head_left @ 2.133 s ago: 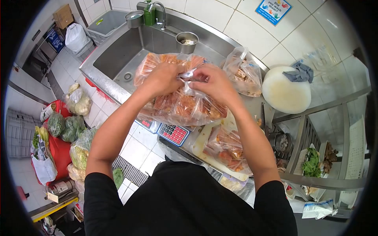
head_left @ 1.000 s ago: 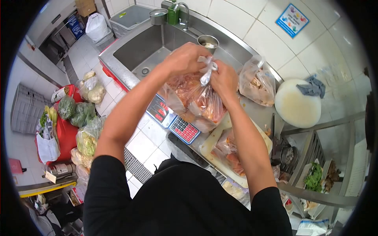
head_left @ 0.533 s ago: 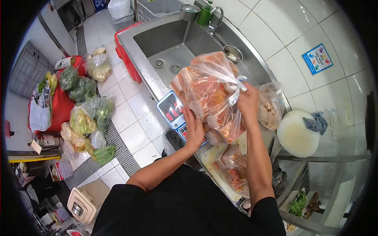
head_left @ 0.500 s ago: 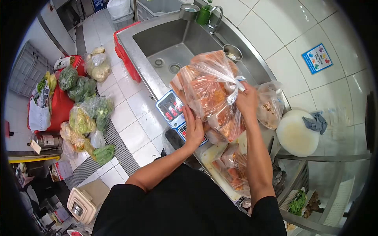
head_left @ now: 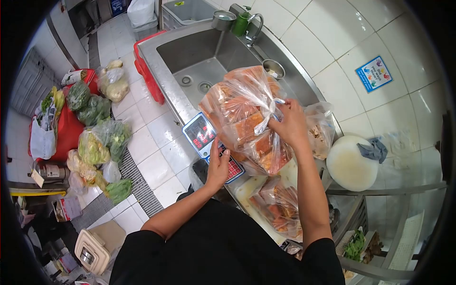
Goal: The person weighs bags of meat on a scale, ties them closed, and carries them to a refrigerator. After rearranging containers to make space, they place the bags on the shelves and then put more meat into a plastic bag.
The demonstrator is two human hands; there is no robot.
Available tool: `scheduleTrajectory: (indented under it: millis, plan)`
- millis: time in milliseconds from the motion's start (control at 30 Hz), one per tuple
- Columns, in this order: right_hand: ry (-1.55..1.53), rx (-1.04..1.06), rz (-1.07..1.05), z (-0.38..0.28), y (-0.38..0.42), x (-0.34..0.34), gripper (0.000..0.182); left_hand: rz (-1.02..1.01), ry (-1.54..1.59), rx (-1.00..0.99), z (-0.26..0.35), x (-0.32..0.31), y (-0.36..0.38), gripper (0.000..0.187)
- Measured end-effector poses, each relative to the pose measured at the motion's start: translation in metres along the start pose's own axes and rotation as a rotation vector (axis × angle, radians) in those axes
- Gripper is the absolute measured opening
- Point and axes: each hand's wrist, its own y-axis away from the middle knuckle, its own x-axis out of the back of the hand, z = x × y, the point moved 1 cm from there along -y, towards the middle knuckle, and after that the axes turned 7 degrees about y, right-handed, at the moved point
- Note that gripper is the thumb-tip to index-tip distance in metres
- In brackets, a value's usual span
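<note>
Head view shows the big clear bag of orange pieces (head_left: 247,126) now sitting lower than half a second ago, with its bottom on the scale (head_left: 211,142) at the near edge of the counter (head_left: 304,90). The right hand (head_left: 288,124) is clamped on the knotted neck at the top of the bag, as it was before. The left hand (head_left: 217,167) has slid down from the side of the bag and now lies with open fingers at the keypad of the scale, under the lower left corner of the bag. I judge that the tying is finished and the weight now rests on the scale, so the red display, free on the left, can be read. Room is tight here: the scale stands right at the counter edge, with the floor below on the left. The sink (head_left: 199,61) opens just behind the bag. On the right a second bag (head_left: 319,130) touches or nearly touches the big one, and nearer lies a third bag (head_left: 278,209) on a cutting board. The round white board (head_left: 349,164) is further to the right.
</note>
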Motion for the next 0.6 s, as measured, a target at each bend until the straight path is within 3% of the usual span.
scheduleTrajectory:
  millis: [67, 233, 400, 500, 567, 600]
  plan:
    - [0.097, 0.04, 0.034, -0.001, 0.001, 0.002, 0.052, 0.016, -0.014, -0.002, -0.005, 0.001, 0.0, 0.061]
    - [0.015, 0.021, -0.103, 0.001, 0.003, 0.007, 0.062, 0.024, -0.038, -0.028, 0.0, 0.0, 0.0, 0.061]
    - [-0.046, 0.034, -0.099, 0.006, 0.004, 0.012, 0.067, 0.053, -0.067, -0.048, 0.003, 0.001, 0.0, 0.059]
    - [-0.078, 0.025, -0.088, 0.004, 0.004, 0.013, 0.069, 0.088, -0.214, -0.158, 0.019, 0.009, -0.006, 0.06]
    - [-0.105, -0.001, -0.098, 0.005, 0.003, 0.016, 0.069, 0.097, -0.451, -0.511, 0.069, 0.008, -0.013, 0.064]
    - [-0.12, 0.011, -0.101, 0.006, 0.003, 0.016, 0.07, 0.09, -0.418, -0.616, 0.086, 0.005, -0.019, 0.061]
